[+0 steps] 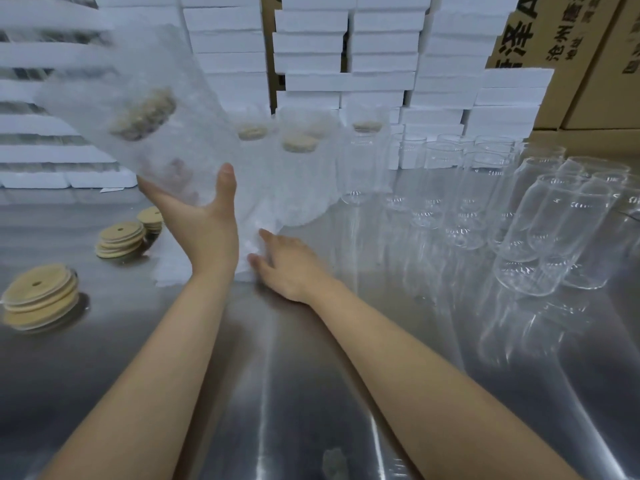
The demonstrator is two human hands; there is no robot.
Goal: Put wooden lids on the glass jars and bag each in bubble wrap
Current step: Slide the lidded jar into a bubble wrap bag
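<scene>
Left grip wide under a bagged jar; right grip slack on flat bags.
The left hand, thumb spread, cradles the tilted jar in pimpled bubble wrap, a round wooden lid blurred inside, above the grip. The right hand lays relaxed fingers on limp bubble bags on the shiny steel worktop. Clear empty glass jars stand right of it; lid stacks lie left.
</scene>
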